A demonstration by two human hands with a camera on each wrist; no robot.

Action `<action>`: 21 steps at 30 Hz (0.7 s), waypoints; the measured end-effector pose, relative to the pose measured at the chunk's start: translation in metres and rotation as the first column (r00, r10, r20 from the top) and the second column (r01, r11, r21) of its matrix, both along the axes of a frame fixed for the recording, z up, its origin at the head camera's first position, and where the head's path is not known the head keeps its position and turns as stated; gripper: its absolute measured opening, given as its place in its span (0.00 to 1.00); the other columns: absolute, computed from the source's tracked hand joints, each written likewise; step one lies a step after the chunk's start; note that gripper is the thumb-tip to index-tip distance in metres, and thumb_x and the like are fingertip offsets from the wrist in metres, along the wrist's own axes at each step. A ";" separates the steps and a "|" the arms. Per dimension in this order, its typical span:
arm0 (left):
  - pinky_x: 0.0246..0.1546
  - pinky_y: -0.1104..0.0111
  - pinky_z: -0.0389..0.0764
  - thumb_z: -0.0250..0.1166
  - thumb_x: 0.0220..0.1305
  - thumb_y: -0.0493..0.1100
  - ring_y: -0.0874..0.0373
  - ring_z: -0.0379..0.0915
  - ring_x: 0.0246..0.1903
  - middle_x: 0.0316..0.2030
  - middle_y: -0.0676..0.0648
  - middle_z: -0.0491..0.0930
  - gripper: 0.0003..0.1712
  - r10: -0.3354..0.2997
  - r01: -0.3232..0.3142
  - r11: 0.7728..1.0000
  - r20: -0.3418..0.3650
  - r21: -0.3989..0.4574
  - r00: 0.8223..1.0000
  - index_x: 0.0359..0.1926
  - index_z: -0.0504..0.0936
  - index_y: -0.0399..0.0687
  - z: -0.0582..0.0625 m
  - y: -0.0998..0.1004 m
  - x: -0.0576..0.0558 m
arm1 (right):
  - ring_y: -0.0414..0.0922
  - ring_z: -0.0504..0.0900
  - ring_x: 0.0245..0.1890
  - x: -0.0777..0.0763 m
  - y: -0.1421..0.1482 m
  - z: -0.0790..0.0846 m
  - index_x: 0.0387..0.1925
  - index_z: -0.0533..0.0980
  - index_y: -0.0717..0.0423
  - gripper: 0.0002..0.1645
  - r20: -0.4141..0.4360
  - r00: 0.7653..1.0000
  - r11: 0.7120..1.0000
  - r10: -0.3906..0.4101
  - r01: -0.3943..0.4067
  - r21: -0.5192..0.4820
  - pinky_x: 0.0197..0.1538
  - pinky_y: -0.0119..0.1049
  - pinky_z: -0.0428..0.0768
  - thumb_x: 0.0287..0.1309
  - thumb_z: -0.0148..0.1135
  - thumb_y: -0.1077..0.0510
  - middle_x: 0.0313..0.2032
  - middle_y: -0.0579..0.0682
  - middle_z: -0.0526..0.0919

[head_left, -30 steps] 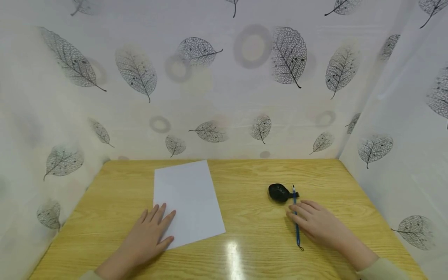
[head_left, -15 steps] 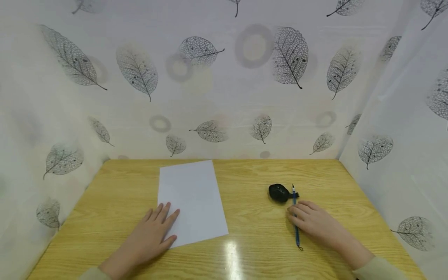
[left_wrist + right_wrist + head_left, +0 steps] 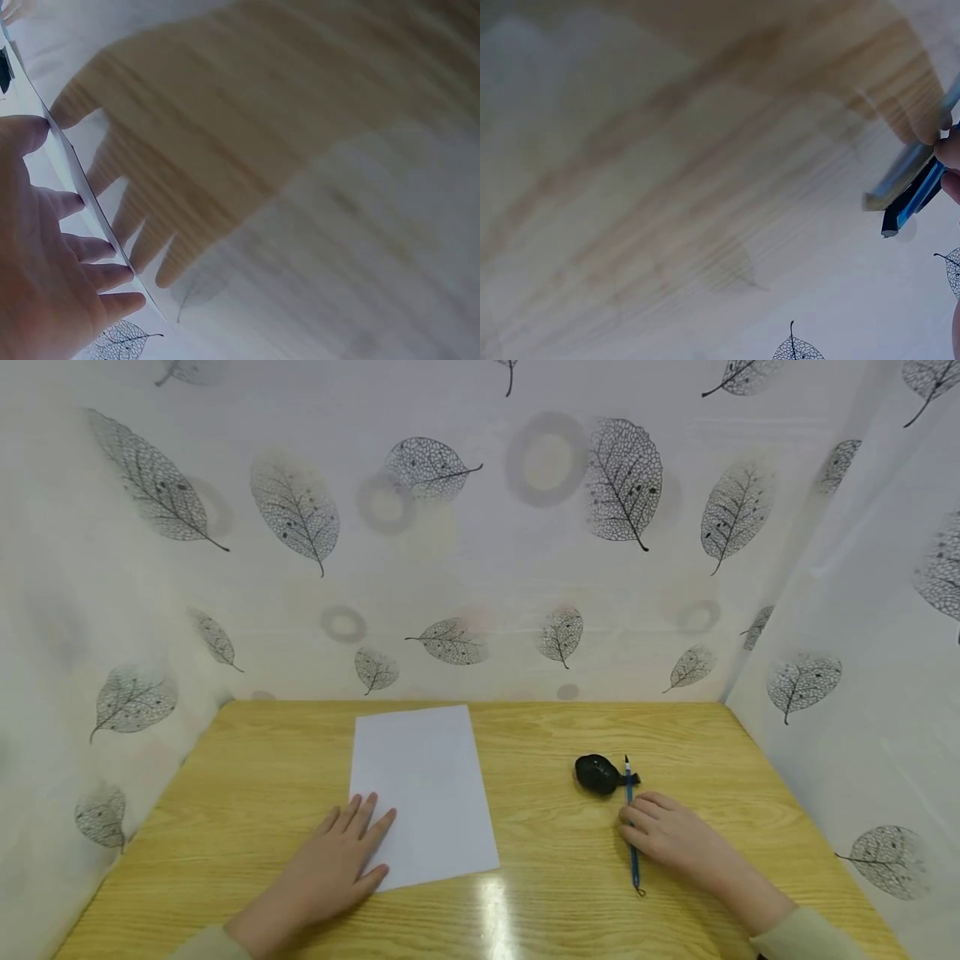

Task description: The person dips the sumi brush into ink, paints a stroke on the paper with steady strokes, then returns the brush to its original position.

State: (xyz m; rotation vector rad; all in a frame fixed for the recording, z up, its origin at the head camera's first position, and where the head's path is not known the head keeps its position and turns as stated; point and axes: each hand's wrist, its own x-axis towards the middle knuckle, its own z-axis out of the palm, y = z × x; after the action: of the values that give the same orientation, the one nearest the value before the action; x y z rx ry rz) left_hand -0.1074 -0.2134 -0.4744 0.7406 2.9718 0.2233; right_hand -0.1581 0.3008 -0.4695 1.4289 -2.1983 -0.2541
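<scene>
My left hand [image 3: 337,860] lies flat with its fingers spread, pressing on the lower left side of a white sheet of paper [image 3: 427,793]. In the left wrist view the fingertips meet the paper seen nearly edge-on. On the right, my right hand [image 3: 678,839] has its fingers bent over the shaft of a thin blue paintbrush [image 3: 635,864], its dark tip pointing away from me. The fingers hide the middle of the shaft. A black rounded object [image 3: 597,774] with a narrow neck lies just left of the brush, whose upper part crosses that neck.
Both hands work on a yellow wood-grain table [image 3: 540,827] with a glossy, reflecting surface. Pale sheeting [image 3: 480,568] printed with dark leaves stands along its back and both sides.
My left hand has slid right together with the paper. The right fingers have drawn in over the paintbrush, whose lower end has shifted slightly left. The black object stays in place.
</scene>
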 end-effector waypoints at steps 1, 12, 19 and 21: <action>0.75 0.32 0.63 0.59 0.76 0.61 0.27 0.58 0.78 0.79 0.28 0.60 0.41 -0.003 0.003 1.000 0.002 0.002 1.000 0.80 0.67 0.45 0.000 0.001 0.000 | 0.45 0.83 0.44 0.000 0.000 -0.001 0.41 0.84 0.52 0.18 0.000 1.000 1.000 0.000 0.000 0.004 0.53 0.43 0.85 0.69 0.46 0.61 0.43 0.47 0.85; 0.76 0.34 0.63 0.60 0.76 0.61 0.27 0.58 0.78 0.79 0.28 0.61 0.41 -0.031 0.031 0.999 -0.007 -0.010 0.999 0.80 0.67 0.45 0.000 0.011 0.001 | 0.43 0.83 0.39 -0.001 -0.004 0.000 0.37 0.84 0.53 0.23 -0.056 0.998 0.999 0.038 -0.038 0.002 0.48 0.40 0.85 0.72 0.40 0.62 0.39 0.45 0.86; 0.77 0.35 0.63 0.60 0.76 0.61 0.28 0.57 0.79 0.79 0.29 0.60 0.42 -0.044 0.044 0.999 0.002 -0.016 0.999 0.80 0.66 0.45 -0.005 0.019 -0.002 | 0.44 0.83 0.38 -0.004 -0.005 -0.001 0.34 0.83 0.54 0.15 -0.093 0.992 0.996 0.080 -0.083 -0.024 0.48 0.39 0.85 0.60 0.48 0.64 0.37 0.46 0.86; 0.77 0.35 0.63 0.59 0.76 0.61 0.28 0.56 0.79 0.80 0.29 0.59 0.42 -0.051 0.051 0.999 0.002 -0.017 0.999 0.81 0.65 0.46 -0.006 0.021 -0.002 | 0.44 0.83 0.38 -0.004 -0.006 -0.002 0.33 0.82 0.55 0.15 -0.100 0.991 0.995 0.091 -0.094 -0.028 0.48 0.39 0.85 0.59 0.48 0.65 0.36 0.46 0.86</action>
State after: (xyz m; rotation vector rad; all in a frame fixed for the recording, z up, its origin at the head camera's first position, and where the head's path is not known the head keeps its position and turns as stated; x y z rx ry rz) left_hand -0.1095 -0.1923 -0.4807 0.8134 2.9453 0.1952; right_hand -0.1624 0.2950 -0.4716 1.4645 -2.0428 -0.2499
